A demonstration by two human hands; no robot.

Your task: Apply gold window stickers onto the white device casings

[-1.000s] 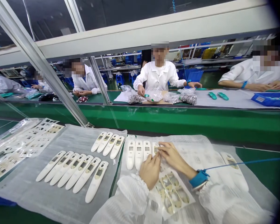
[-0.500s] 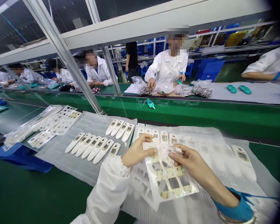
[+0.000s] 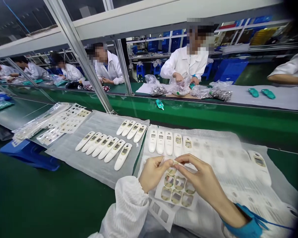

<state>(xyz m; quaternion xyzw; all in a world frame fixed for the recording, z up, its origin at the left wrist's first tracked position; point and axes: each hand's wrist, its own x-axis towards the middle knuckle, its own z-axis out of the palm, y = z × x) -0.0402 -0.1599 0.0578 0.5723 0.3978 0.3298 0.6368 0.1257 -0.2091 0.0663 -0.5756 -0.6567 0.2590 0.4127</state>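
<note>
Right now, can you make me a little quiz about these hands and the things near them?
1. How many white handheld devices stand in the row just beyond the hands?
2. What do the left hand and the right hand both touch? A: a blue stool. B: a sheet of cut-out labels. C: a green clip.
3. True or false: the blue wrist strap is on the left wrist.

Key: 1. Five. 2. B. 3. False, it is on the right wrist.

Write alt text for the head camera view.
Left hand and right hand pinch the edge of a sheet of window-shaped labels beside rows of white handheld devices with small screens. Co-workers in white coats sit across a green assembly line.
</note>
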